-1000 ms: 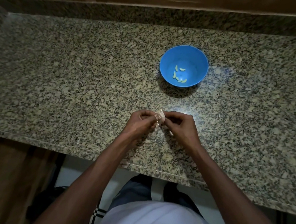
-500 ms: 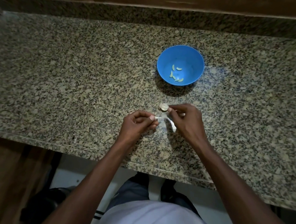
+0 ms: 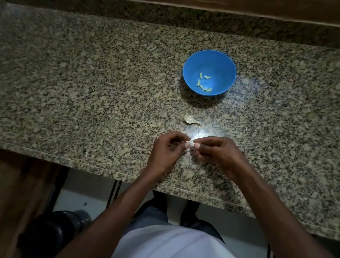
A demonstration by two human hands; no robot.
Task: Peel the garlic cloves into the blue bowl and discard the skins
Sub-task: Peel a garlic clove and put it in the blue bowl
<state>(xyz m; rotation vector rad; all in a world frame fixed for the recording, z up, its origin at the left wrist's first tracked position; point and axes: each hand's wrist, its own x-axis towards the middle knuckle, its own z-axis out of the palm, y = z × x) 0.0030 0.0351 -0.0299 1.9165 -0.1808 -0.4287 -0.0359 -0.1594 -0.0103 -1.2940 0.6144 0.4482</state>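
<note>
Garlic, a small unpeeled piece (image 3: pixel 191 119), now lies alone on the granite counter (image 3: pixel 84 98) between our hands and the blue bowl (image 3: pixel 209 72), set down since a second ago; we judge a separated clove is being peeled; our left hand (image 3: pixel 168 149) and right hand (image 3: pixel 218 152) meet fingertip to fingertip, pinching something too small to make out; we count one bowl, about five peeled cloves (image 3: pixel 204 83) inside, one piece waiting.

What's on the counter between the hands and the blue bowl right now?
In the head view, one piece of garlic with papery skin lies on the countertop, between the blue bowl and the hands. Otherwise bare granite.
</note>
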